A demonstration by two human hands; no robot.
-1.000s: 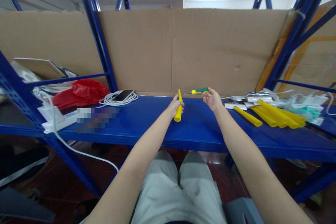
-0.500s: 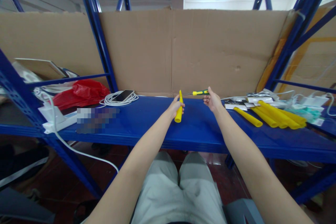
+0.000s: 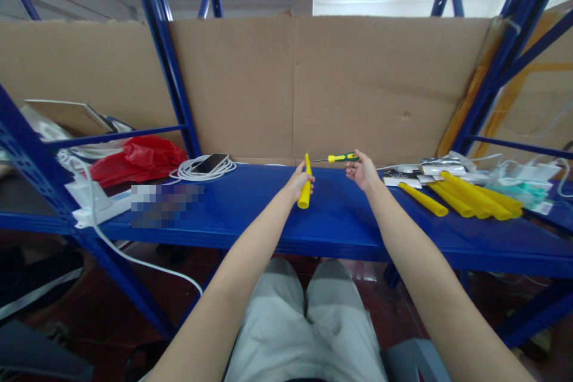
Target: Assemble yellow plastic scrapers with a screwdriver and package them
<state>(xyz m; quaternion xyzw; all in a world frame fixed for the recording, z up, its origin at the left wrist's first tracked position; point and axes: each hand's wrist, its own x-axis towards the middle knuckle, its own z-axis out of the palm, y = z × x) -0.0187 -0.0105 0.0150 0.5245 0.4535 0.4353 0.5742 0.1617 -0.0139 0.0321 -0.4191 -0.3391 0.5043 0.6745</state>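
Note:
My left hand (image 3: 298, 182) is closed around a yellow tapered tube (image 3: 304, 194), its narrow end up and its wide end toward me. From the right, my right hand (image 3: 360, 172) grips the handle end of a yellow and green screwdriver (image 3: 344, 157). The thin shaft points left and its tip meets the upper part of the tube; whether it goes into the tube or only touches it, I cannot tell. Both hands are over the blue shelf (image 3: 331, 215).
Several more yellow tubes (image 3: 474, 194) lie on the right beside foil packets (image 3: 443, 166) and white cables. To the left are a phone (image 3: 211, 163) on a coiled white cable (image 3: 197, 176), a red plastic bag (image 3: 138, 158) and a white power strip (image 3: 110, 209). Cardboard (image 3: 358, 83) stands behind.
Hardly anything differs. The fingers of my right hand have shifted slightly on the screwdriver handle, while the tube stays in nearly the same place.

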